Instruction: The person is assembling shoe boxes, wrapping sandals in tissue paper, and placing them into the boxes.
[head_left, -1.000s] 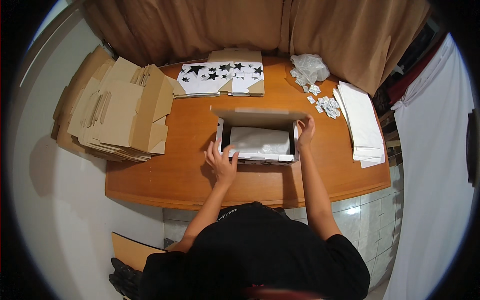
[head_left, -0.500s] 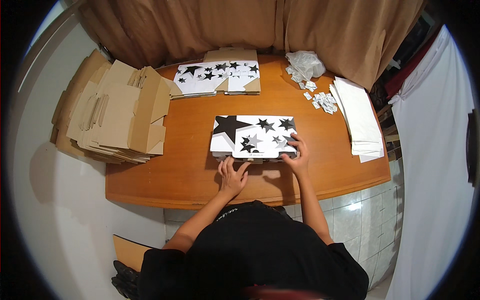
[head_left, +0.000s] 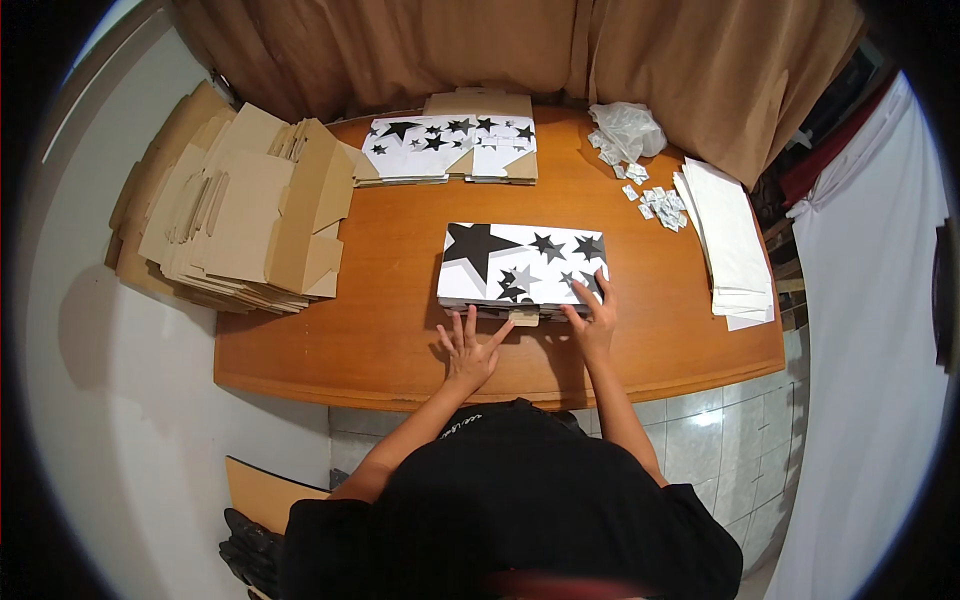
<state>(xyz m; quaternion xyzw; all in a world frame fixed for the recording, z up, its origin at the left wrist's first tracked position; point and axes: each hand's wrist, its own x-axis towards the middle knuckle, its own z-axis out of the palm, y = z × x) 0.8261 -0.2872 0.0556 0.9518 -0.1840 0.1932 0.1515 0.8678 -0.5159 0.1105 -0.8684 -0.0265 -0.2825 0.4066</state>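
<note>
In front of me on the wooden table (head_left: 390, 340) stands a cardboard box (head_left: 560, 258), white with black and grey stars, its lid lying down flat. A small brown cardboard tab (head_left: 524, 318) sticks out of its front side. My left hand (head_left: 468, 355) is open at the front left, fingers spread and the tips at the box's front side and the tab. At the front right corner, my right hand (head_left: 596, 325) grips the box, fingers on the lid and thumb by the front edge.
Folded brown cardboard (head_left: 235, 215) is piled high at the left. Flat star-printed cartons (head_left: 415, 160) lie at the back. Toward the back right are a clear plastic bag (head_left: 628, 130), several small white packets (head_left: 664, 207) and a stack of white paper sheets (head_left: 725, 240).
The lid's front flap, which hung over the front edge, no longer shows, and the brown tab stands out more. My left fingers have spread. The whole view has shifted slightly.
</note>
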